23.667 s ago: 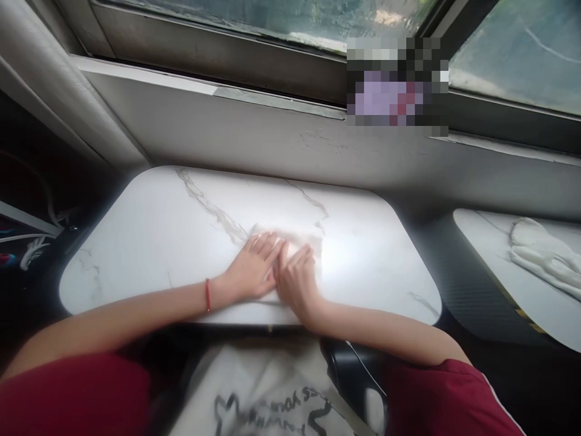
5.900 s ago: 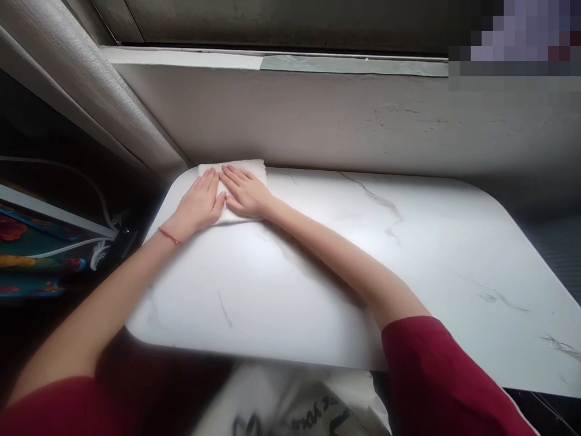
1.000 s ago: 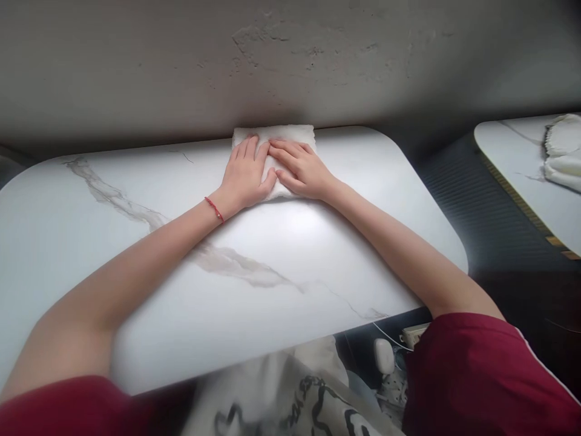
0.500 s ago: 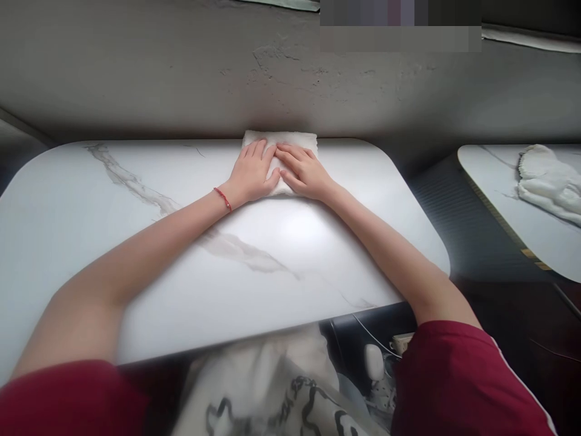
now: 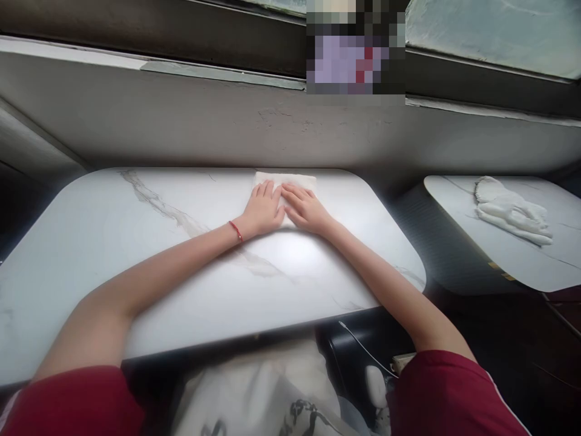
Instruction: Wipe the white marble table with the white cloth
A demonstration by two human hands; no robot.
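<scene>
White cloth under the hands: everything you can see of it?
The white cloth looks soft and towel-like, roughly rectangular, with no pattern visible. It lies spread on the marble-patterned table, near the edge by the wall. The left hand and right hand rest on it, fingers extended, hiding much of its middle. Its far strip shows beyond the fingertips. Whether it is folded, I can't tell.

Cloth (image 5: 293, 178), one: white, roughly rectangular; lies flat, its middle partly hidden, its far strip exposed. Location: on the white, grey-veined tabletop (image 5: 281, 290), just inside the far edge, right of that edge's midpoint.
</scene>
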